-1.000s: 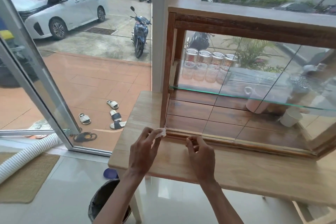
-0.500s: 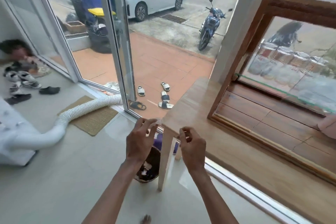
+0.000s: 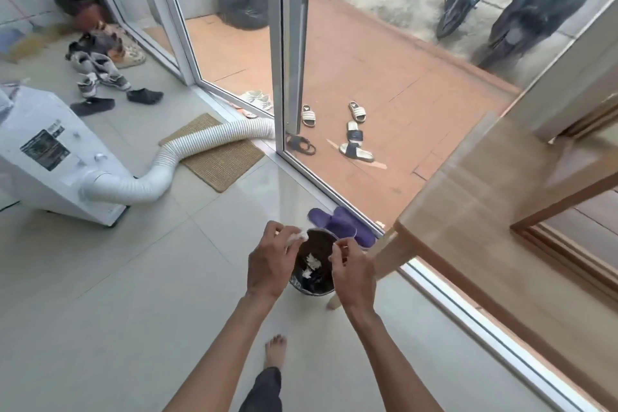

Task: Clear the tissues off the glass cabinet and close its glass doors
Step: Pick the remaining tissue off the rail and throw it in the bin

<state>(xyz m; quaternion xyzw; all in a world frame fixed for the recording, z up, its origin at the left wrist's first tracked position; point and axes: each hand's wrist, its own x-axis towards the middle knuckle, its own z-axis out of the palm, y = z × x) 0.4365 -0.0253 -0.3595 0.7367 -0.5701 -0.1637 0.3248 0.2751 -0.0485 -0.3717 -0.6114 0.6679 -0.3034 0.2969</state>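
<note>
The left hand [image 3: 271, 261] is pinching a small white tissue [image 3: 298, 236] between thumb and fingertips, holding it over the near rim of a dark bin [image 3: 312, 264]. Just beside it, the right hand [image 3: 352, 273] is curling its fingers closed; whether it is gripping a scrap I cannot tell. White crumpled bits are lying inside the bin below both hands. Beyond the bin, purple slippers [image 3: 337, 224] are sitting against the window track. Right of the hands, a table leg [image 3: 384, 251] is standing close beside the bin, under the wooden table [image 3: 485, 184]. The glass cabinet [image 3: 568, 224] is showing only its corner, far right.
</note>
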